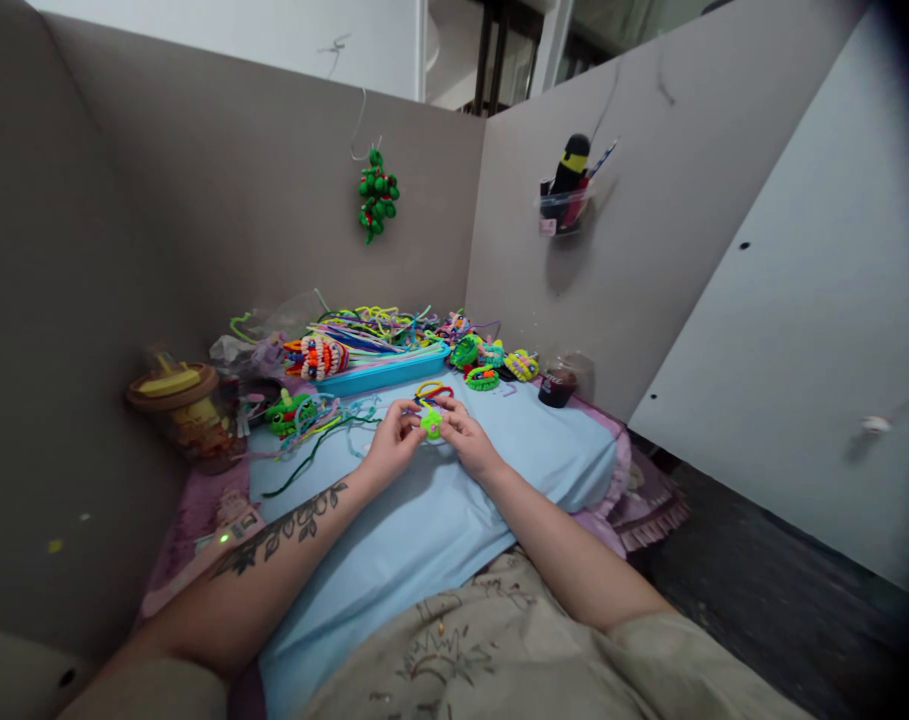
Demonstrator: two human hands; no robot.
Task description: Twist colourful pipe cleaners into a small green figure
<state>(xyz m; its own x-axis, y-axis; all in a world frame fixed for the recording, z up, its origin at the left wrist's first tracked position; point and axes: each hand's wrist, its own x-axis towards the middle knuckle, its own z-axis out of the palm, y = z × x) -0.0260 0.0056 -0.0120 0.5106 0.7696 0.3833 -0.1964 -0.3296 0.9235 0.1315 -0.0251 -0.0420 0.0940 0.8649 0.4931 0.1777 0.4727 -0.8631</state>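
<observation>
Between my two hands is a small lime-green piece of fuzzy craft stem work (431,424), held just above the light blue cloth (544,465). My left hand (394,437) pinches its left side with thumb and fingers. On its right side, my right hand (466,437) grips it with bent fingers. Its exact shape is too small to make out. Red, yellow and blue fuzzy stems (433,390) lie just beyond my fingertips. Loose dark green and pale stems (311,462) spread over the cloth left of my left hand.
A blue tray (386,372) full of colourful stems stands at the back. Finished fuzzy pieces lie beside it, including an orange-and-white one (317,357) and a yellow one (521,365). A lidded cup (191,415) stands left, a dark cup (557,386) right. Grey panels (274,180) enclose the table.
</observation>
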